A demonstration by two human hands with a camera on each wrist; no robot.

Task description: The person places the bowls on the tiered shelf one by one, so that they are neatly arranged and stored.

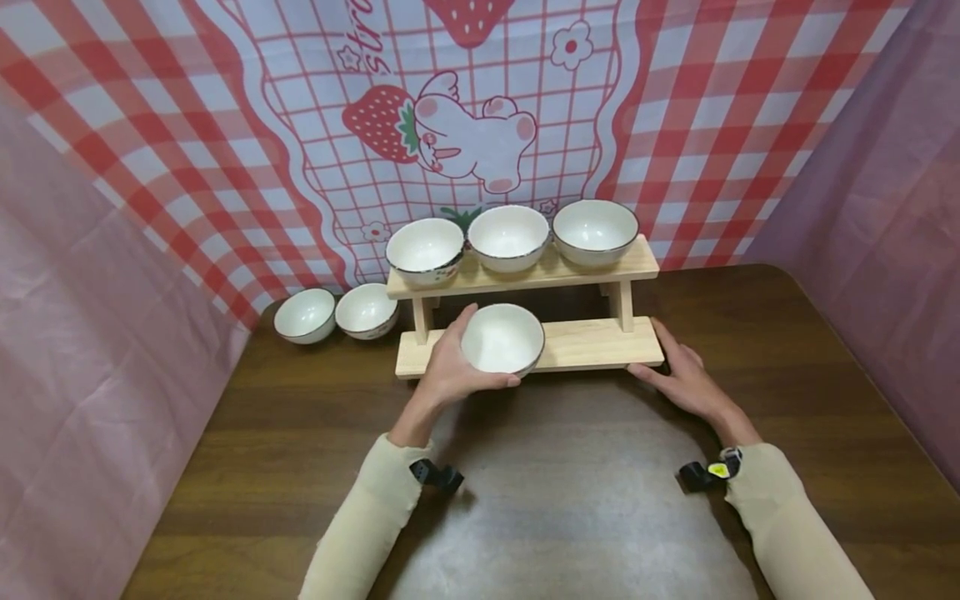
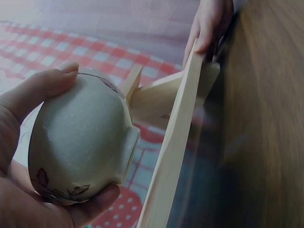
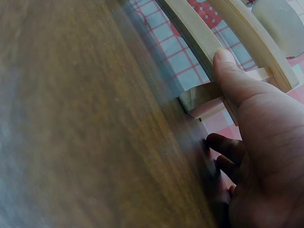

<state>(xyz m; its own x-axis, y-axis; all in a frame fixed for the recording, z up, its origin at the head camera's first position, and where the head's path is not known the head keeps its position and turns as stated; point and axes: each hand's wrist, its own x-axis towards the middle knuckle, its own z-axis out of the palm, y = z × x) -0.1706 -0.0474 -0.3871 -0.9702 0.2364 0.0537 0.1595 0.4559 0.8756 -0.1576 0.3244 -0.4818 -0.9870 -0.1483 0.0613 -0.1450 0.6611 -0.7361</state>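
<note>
My left hand (image 1: 452,362) holds a white bowl (image 1: 502,337) by its side, thumb at the near rim and fingers round the far side. In the left wrist view, leaf-like sprigs show on the outside of the bowl (image 2: 83,137), and a gap separates its foot from the lower board. Under it is the lower board of a two-step wooden stand (image 1: 592,343). At the stand's right end, my right hand (image 1: 688,382) grips that board, the thumb (image 3: 228,66) on its front edge and the other fingers round the end, partly hidden.
Along the stand's top board sit a left bowl (image 1: 426,246), a middle bowl (image 1: 508,235) and a right bowl (image 1: 596,229). Two smaller bowls, one outer (image 1: 305,315) and one inner (image 1: 367,310), stand on the brown table (image 1: 555,492) left of the stand. A checked cloth (image 1: 697,125) hangs behind.
</note>
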